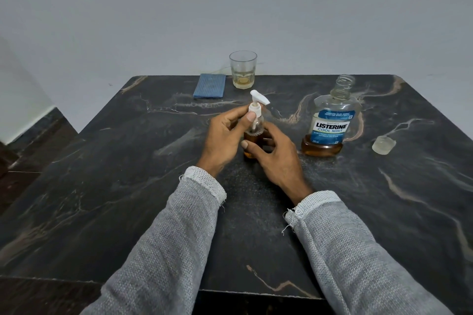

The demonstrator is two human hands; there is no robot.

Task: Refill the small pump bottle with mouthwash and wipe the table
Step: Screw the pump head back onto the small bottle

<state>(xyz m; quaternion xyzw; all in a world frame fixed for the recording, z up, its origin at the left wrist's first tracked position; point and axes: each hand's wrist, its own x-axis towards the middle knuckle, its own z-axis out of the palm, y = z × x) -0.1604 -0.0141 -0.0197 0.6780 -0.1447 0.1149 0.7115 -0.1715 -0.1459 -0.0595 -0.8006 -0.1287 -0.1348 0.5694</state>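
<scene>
The small clear pump bottle [256,130] stands upright at the middle of the dark marble table [128,186], with amber liquid in its lower part. Its white pump head [258,100] sits on top. My left hand [225,135] pinches the white collar of the pump with thumb and fingers. My right hand [273,156] grips the bottle's body from the right. The uncapped Listerine mouthwash bottle [330,123] stands to the right, with amber liquid low in it. Its clear cap [383,144] lies further right. A folded blue cloth [210,85] lies at the back.
A clear glass [242,69] with a little pale liquid stands at the table's back edge, beside the cloth. A grey wall rises right behind the table. Dark floor shows to the left, past the table's edge.
</scene>
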